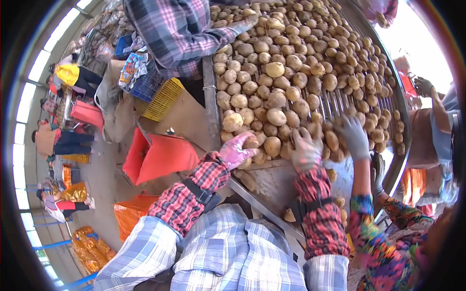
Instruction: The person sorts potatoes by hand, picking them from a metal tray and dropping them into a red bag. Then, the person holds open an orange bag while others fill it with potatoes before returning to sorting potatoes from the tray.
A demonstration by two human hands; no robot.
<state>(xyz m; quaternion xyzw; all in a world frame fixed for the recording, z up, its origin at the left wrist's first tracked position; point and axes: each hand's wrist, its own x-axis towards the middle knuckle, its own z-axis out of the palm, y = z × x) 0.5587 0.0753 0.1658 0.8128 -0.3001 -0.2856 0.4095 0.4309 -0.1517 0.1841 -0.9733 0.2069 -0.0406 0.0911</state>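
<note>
Many potatoes (276, 99) cover a roller conveyor (335, 104) with a metal side rail (211, 104). At the near left corner of the pile, my left hand (238, 150), in a pink stained glove, has its fingers curled round a potato (250, 142). My right hand (306, 149), in a grey and pink glove, rests on potatoes at the near edge; its fingers are spread and partly blurred, and no held potato can be made out. Just right of it, a co-worker's grey-gloved hand (350, 138) reaches onto the rollers. Below my right hand lies a bare metal plate (276, 182).
A co-worker in a plaid shirt (170, 36) reaches over the far left side. A person in a floral top (383, 242) is close on my right. Red cloth bin (162, 157), yellow crate (164, 99) and orange sack (133, 211) stand left. Other people are farther back.
</note>
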